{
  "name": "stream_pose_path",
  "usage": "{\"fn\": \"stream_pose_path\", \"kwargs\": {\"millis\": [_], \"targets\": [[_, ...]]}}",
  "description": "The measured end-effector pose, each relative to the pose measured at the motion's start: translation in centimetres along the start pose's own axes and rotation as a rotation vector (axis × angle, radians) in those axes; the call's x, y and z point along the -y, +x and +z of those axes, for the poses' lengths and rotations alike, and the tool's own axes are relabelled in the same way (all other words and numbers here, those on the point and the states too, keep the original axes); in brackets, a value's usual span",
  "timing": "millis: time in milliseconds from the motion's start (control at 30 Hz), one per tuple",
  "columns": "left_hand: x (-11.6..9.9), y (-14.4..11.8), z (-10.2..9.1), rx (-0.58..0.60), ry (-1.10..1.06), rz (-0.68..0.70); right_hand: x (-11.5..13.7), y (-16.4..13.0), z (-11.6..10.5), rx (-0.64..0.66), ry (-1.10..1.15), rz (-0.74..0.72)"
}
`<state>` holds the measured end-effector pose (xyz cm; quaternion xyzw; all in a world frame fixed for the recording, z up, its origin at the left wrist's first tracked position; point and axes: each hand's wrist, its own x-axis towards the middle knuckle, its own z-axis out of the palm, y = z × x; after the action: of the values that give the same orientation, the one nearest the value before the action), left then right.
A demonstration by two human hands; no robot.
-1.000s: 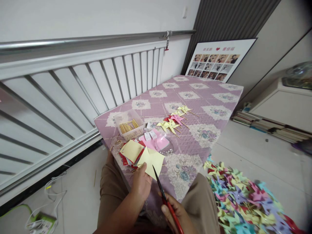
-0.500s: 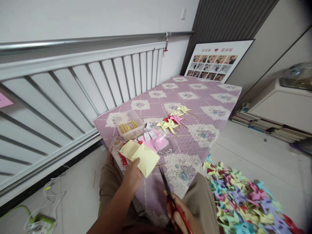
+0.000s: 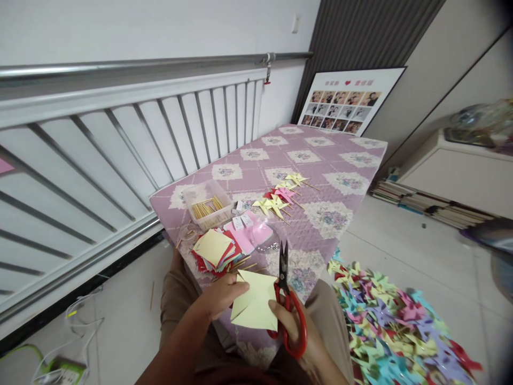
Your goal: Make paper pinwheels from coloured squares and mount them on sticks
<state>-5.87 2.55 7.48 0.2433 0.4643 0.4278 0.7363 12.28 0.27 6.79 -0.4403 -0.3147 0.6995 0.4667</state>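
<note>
A pale yellow square of paper [image 3: 256,302], slit in from its corners, is pinched at its left side by my left hand [image 3: 226,294]. My right hand [image 3: 294,323] holds red-handled scissors [image 3: 284,267], their dark blades pointing up and slightly parted. The thumb of that hand also rests on the paper's right edge. Just beyond my left hand lies a stack of coloured paper squares [image 3: 214,248], yellow on top with red beneath. Several thin sticks [image 3: 244,266] lie between the stack and the held paper.
Behind the stack stands a clear plastic box [image 3: 208,206] of sticks, beside small white boxes [image 3: 241,221] and pink paper [image 3: 256,235]. Finished pinwheels [image 3: 280,195] lie mid-table. Many more pinwheels [image 3: 401,331] are heaped at lower right. A white radiator [image 3: 132,144] borders the table's left side.
My left hand has brought the yellow square away from the stack, toward me and right. My right hand has raised the scissors upright beside the paper and its thumb now touches the paper.
</note>
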Motion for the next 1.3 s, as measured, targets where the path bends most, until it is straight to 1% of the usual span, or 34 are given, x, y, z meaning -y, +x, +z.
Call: {"fn": "stream_pose_path", "kwargs": {"millis": [33,100,200,267,333,400,467,533,600,667,767,833,867,967,1033,1133,1300], "targets": [[0.2,0.0,0.0,0.014,0.017,-0.008,0.0,0.0,0.3,0.001,-0.011,-0.004],[0.5,0.0,0.2,0.080,0.019,-0.007,0.1,-0.1,0.7,-0.023,-0.017,-0.006],[0.8,-0.4,0.4,0.193,-0.115,0.075,0.3,0.0,1.1,-0.074,0.037,-0.045],[1.1,-0.7,0.6,0.263,-0.158,0.103,0.5,0.2,1.3,-0.098,0.081,-0.084],[1.7,-0.8,1.0,0.280,-0.154,0.126,0.5,0.4,1.4,-0.128,0.104,-0.116],[2.5,-0.8,1.7,0.256,-0.111,0.156,0.5,0.6,1.4,-0.139,0.100,-0.131],[3.3,-0.6,2.6,0.197,-0.084,0.188,0.3,0.8,1.4,-0.135,0.071,-0.146],[4.0,-0.4,3.5,0.128,-0.147,0.225,0.1,0.8,1.3,-0.140,0.036,-0.172],[4.2,0.0,4.0,0.090,-0.245,0.233,-0.1,0.8,1.3,-0.158,-0.002,-0.201],[4.1,0.4,4.2,0.058,-0.330,0.220,-0.3,0.7,1.1,-0.194,-0.052,-0.211],[3.6,1.0,3.8,-0.042,-0.408,0.222,-0.7,0.4,0.4,-0.223,-0.078,-0.226],[3.1,1.4,3.2,-0.109,-0.428,0.232,-0.8,-0.1,-0.4,-0.158,-0.037,-0.242],[2.9,1.5,2.8,-0.141,-0.432,0.233,-0.8,-0.5,-0.9,-0.092,-0.024,-0.230],[2.1,1.9,2.0,-0.224,-0.451,0.233,-0.9,-1.8,-2.3,0.131,-0.092,-0.096],[1.7,2.1,1.6,-0.267,-0.467,0.238,-1.2,-2.7,-3.0,0.234,-0.187,0.004],[1.2,2.3,1.2,-0.297,-0.479,0.250,-2.3,-3.5,-3.6,0.319,-0.297,0.094],[0.6,2.4,0.9,-0.324,-0.475,0.251,-4.0,-3.7,-3.8,0.379,-0.378,0.105]]}}
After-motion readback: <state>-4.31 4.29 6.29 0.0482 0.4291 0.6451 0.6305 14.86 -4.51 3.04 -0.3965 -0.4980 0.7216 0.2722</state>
